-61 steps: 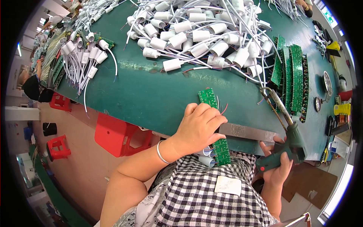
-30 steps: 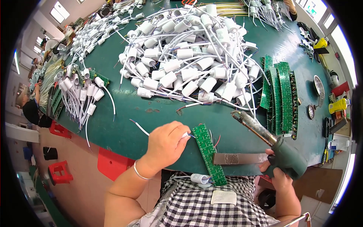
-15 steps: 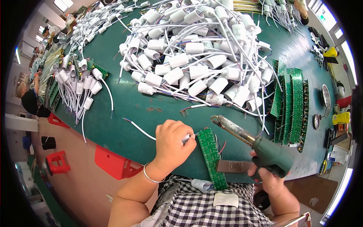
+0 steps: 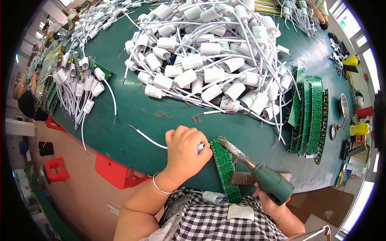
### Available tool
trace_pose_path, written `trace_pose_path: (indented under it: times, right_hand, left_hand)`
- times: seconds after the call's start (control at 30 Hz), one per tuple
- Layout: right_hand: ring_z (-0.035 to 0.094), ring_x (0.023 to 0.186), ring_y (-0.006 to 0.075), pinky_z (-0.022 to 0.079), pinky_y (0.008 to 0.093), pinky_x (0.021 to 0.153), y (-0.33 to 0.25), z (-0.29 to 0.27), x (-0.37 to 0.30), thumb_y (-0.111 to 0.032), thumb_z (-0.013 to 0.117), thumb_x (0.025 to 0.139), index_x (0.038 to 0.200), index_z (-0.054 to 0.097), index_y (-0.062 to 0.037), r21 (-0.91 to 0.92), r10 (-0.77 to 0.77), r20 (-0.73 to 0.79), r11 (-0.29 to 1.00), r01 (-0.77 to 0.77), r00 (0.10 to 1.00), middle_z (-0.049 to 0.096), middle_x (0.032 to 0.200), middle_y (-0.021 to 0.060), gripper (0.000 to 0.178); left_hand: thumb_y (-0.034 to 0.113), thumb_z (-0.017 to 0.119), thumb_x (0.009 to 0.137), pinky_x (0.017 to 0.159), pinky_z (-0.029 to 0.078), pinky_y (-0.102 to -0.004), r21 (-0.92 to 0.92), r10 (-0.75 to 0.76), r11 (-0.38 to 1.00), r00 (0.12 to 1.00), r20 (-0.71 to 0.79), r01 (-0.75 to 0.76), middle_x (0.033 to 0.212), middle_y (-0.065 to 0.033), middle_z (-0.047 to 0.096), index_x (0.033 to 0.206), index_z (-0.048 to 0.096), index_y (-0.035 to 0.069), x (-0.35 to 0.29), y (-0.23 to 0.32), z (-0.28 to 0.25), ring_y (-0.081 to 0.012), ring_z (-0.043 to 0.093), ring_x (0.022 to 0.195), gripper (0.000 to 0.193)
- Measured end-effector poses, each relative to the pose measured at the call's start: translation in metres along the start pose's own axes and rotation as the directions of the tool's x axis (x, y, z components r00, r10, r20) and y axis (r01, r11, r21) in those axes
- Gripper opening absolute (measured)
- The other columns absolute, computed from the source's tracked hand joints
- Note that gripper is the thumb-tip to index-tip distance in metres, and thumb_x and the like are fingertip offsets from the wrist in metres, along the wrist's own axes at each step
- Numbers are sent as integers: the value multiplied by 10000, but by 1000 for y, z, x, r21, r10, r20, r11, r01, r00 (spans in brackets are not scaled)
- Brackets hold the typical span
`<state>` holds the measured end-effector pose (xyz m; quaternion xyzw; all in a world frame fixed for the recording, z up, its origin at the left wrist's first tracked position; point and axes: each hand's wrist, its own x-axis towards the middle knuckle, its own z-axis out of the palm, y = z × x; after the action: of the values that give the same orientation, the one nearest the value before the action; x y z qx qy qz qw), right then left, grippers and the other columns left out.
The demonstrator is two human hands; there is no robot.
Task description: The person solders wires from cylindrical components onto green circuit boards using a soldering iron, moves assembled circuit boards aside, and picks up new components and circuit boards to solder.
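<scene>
My left hand [image 4: 185,152] is closed around a white lamp holder [image 4: 200,148], most of it hidden by my fingers. Its white cable [image 4: 149,138] trails to the left, ending in bare coloured wires. Right beside my fingertips lies a narrow green circuit board strip [image 4: 226,172]. My right hand [image 4: 265,197] grips a soldering iron [image 4: 271,182] with a thick green handle. Its metal tip reaches the top end of the strip, close to the fingers of my left hand. Another white lamp holder [image 4: 213,197] lies at the strip's lower end, by the checked apron.
A large pile of white lamp holders [image 4: 213,75] covers the table's far middle. Green circuit boards [image 4: 307,116] stand stacked at the right. A brown bar [image 4: 243,178] lies under the iron. More corded lamp holders [image 4: 78,86] lie left. A red stool [image 4: 114,170] stands below the edge.
The soldering iron has moved left and down in my right hand, so its tip now meets the strip's top end. My left hand has stayed almost in place.
</scene>
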<state>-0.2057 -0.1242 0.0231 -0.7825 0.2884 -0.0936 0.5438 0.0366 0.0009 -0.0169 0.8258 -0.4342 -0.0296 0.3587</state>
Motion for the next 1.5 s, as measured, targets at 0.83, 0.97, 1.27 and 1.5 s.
trace_pose_path:
  times: [0.83, 0.97, 1.27, 1.5]
  right_hand:
    - [625, 882, 300, 504, 370, 779, 0, 1, -2, -19, 666, 686, 980, 672, -59, -230, -64, 56, 970, 75, 996, 663, 960, 122, 297]
    - [634, 838, 314, 504, 376, 764, -10, 1, 6, -8, 651, 689, 971, 664, -37, 29, -32, 15, 999, 31, 999, 664, 938, 131, 284]
    - [607, 949, 292, 496, 361, 818, -3, 4, 0, -41, 671, 703, 1011, 665, -59, -128, 45, 32, 991, -41, 998, 653, 1017, 120, 309]
    - [608, 920, 290, 503, 363, 804, 6, 2, 0, -52, 698, 679, 1006, 671, -77, -193, -39, 60, 980, 50, 997, 637, 1043, 112, 329]
  left_hand:
    - [98, 640, 609, 722, 298, -380, 66, 1, 998, 1000, 1, -1, 665, 11, 511, 640, 503, 125, 0, 2, 3, -217, 481, 735, 143]
    - [101, 641, 610, 718, 299, -379, 62, -6, 998, 1000, 14, 5, 674, 5, 514, 641, 504, 121, 1, 2, 1, -220, 478, 730, 142]
    - [102, 645, 603, 706, 301, -378, 76, -13, 997, 1000, 20, 12, 683, 3, 511, 642, 504, 118, 1, 3, 2, -221, 476, 726, 148]
    - [99, 643, 601, 698, 302, -374, 80, -15, 997, 1000, 7, 14, 693, 0, 499, 638, 502, 119, 1, 2, 3, -222, 476, 729, 147]
